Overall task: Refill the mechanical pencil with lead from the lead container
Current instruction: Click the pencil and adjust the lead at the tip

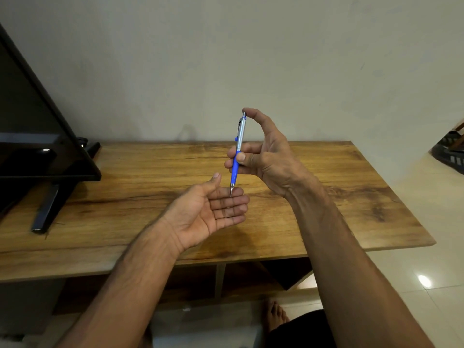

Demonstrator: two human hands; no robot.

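A mechanical pencil (238, 147) with a silver barrel and blue grip stands nearly upright, tip down, above the wooden table (326, 204). My right hand (261, 151) holds it by the blue grip, with the index finger resting on the top button. My left hand (213, 209) lies palm up with fingers together just below the pencil's metal tip, which touches or almost touches its fingertips. Nothing lies in the left palm. No lead container is in view.
A black television (32, 136) on angled black legs (47, 207) stands on the table's left part. A grey wall rises behind. Tiled floor lies to the right, and my bare foot (275, 316) shows below the table edge.
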